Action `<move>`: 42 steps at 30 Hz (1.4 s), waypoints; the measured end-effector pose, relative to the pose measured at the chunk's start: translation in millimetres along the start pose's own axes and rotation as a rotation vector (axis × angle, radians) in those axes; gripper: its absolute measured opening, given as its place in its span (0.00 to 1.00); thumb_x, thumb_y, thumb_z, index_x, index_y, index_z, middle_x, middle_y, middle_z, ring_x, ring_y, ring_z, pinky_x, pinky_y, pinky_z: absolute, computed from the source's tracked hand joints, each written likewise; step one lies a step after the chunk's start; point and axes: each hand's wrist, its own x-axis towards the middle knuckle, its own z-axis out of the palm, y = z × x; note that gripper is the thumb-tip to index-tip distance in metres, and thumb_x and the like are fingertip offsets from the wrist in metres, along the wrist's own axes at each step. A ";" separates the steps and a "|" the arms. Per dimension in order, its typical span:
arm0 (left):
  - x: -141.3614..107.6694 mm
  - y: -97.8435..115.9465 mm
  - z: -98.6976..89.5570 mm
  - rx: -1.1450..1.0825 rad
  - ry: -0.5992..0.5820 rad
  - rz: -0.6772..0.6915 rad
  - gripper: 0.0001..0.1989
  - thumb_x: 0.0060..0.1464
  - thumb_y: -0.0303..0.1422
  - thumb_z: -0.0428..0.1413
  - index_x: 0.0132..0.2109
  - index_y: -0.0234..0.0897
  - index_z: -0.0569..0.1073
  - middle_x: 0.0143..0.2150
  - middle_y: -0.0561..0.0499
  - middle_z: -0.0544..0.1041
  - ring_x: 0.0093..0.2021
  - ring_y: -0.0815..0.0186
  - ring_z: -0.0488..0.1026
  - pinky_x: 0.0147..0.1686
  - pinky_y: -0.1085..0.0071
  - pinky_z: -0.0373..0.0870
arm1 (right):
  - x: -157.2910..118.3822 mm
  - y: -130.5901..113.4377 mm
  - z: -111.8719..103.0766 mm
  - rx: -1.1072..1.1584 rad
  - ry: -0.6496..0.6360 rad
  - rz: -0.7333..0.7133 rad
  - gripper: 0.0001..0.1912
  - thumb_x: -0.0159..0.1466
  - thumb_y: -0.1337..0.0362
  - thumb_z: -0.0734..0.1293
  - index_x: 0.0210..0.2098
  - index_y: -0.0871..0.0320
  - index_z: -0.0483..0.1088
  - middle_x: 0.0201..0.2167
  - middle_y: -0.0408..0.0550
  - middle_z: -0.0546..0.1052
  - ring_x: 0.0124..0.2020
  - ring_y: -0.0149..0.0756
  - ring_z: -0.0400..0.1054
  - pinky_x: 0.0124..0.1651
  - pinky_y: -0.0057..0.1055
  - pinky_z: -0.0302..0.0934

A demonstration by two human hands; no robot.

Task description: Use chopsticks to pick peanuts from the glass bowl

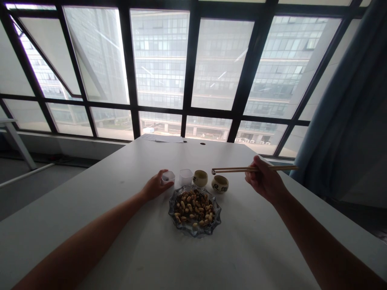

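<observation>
My right hand (263, 179) is closed around a pair of wooden chopsticks (236, 169), which point left. Their tips pinch a small dark piece (213, 172), too small to name, above the cups. My left hand (157, 185) wraps its fingers around a small clear plastic cup (168, 176) with something dark inside. Beside it stands a second clear plastic cup (185, 177). Two cream ceramic cups follow to the right, one plain-sided toward me (200, 178) and one with black characters (220, 184). In front of them a scalloped glass bowl (195, 233) holds peanuts (196, 207) and dark bits.
The white table (127, 249) reaches toward the large windows. Papers (163, 139) lie at its far edge, near a dark round hole (202, 143). A blue curtain (335, 104) hangs at the right, and another table's leg (20, 145) shows at the left.
</observation>
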 end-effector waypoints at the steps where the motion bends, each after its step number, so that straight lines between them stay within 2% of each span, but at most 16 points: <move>1: 0.0 -0.1 -0.1 -0.003 0.001 0.001 0.33 0.52 0.51 0.57 0.59 0.37 0.65 0.34 0.48 0.80 0.34 0.59 0.77 0.38 0.64 0.72 | 0.3 0.8 -0.3 -0.007 0.004 0.000 0.22 0.55 0.48 0.76 0.21 0.58 0.69 0.11 0.39 0.69 0.11 0.25 0.60 0.14 0.23 0.55; 12: -0.7 1.2 0.4 0.027 -0.008 0.005 0.33 0.53 0.50 0.57 0.60 0.37 0.63 0.41 0.44 0.80 0.39 0.57 0.78 0.42 0.61 0.74 | 3.6 7.2 -5.3 -0.072 0.042 0.008 0.22 0.53 0.47 0.76 0.22 0.58 0.71 0.12 0.41 0.69 0.11 0.28 0.62 0.13 0.25 0.56; 17: -1.6 -0.6 3.4 0.072 0.135 0.135 0.31 0.50 0.46 0.61 0.58 0.38 0.65 0.52 0.41 0.76 0.49 0.54 0.75 0.48 0.57 0.73 | 2.4 4.9 -3.5 -0.048 0.054 0.029 0.21 0.52 0.49 0.78 0.22 0.59 0.72 0.12 0.41 0.70 0.12 0.27 0.63 0.14 0.24 0.57; 21: -1.0 -0.2 3.3 0.072 0.246 0.232 0.28 0.47 0.39 0.63 0.55 0.38 0.66 0.53 0.40 0.74 0.53 0.53 0.73 0.54 0.56 0.71 | 2.1 5.3 -1.7 -0.034 0.063 0.033 0.21 0.51 0.49 0.78 0.22 0.59 0.72 0.12 0.41 0.70 0.12 0.27 0.62 0.13 0.24 0.57; 25: -1.2 2.5 2.1 0.061 0.254 0.286 0.27 0.48 0.35 0.62 0.55 0.40 0.67 0.56 0.42 0.74 0.56 0.54 0.71 0.57 0.56 0.69 | 4.1 5.8 -3.2 -0.037 0.088 0.031 0.22 0.50 0.48 0.78 0.21 0.58 0.71 0.11 0.41 0.69 0.11 0.27 0.62 0.12 0.23 0.56; 29: -2.8 5.1 1.8 0.092 0.236 0.268 0.28 0.46 0.38 0.64 0.55 0.39 0.67 0.53 0.42 0.75 0.54 0.53 0.73 0.55 0.56 0.71 | 2.8 4.3 -0.9 -0.080 0.085 -0.006 0.23 0.51 0.47 0.78 0.21 0.59 0.71 0.11 0.41 0.69 0.11 0.28 0.62 0.12 0.24 0.56; 32: -3.2 6.8 2.8 0.106 0.218 0.231 0.29 0.46 0.43 0.64 0.55 0.39 0.68 0.51 0.42 0.76 0.50 0.54 0.75 0.52 0.57 0.73 | -4.5 8.0 15.8 -0.165 0.136 -0.064 0.23 0.53 0.45 0.76 0.22 0.58 0.70 0.11 0.42 0.70 0.10 0.29 0.63 0.11 0.25 0.57; 34: -2.8 7.7 4.1 0.105 0.195 0.225 0.30 0.47 0.44 0.63 0.55 0.39 0.68 0.51 0.42 0.77 0.49 0.54 0.76 0.51 0.57 0.73 | -11.3 15.2 35.6 -0.233 0.214 -0.147 0.24 0.56 0.43 0.73 0.22 0.58 0.69 0.12 0.43 0.71 0.10 0.30 0.64 0.11 0.25 0.57; 36: -2.4 8.3 5.1 0.103 0.175 0.229 0.30 0.46 0.45 0.64 0.54 0.40 0.68 0.51 0.42 0.77 0.49 0.54 0.76 0.50 0.58 0.74 | -16.7 25.1 58.8 -0.329 0.213 -0.205 0.23 0.60 0.44 0.70 0.24 0.57 0.69 0.14 0.44 0.73 0.12 0.31 0.66 0.13 0.26 0.60; 38: -2.5 9.0 5.1 0.101 0.171 0.235 0.30 0.46 0.45 0.64 0.54 0.40 0.68 0.50 0.42 0.77 0.49 0.54 0.76 0.49 0.57 0.74 | -18.6 35.3 81.4 -0.409 0.120 -0.266 0.23 0.63 0.45 0.68 0.23 0.57 0.68 0.15 0.44 0.74 0.13 0.30 0.66 0.15 0.25 0.60; 42: -4.8 10.3 2.9 0.101 0.197 0.241 0.29 0.46 0.45 0.64 0.54 0.40 0.69 0.50 0.42 0.78 0.48 0.54 0.77 0.49 0.56 0.74 | -10.9 50.6 115.7 -0.641 -0.211 -0.366 0.22 0.65 0.48 0.67 0.23 0.57 0.67 0.16 0.43 0.73 0.16 0.29 0.66 0.21 0.25 0.61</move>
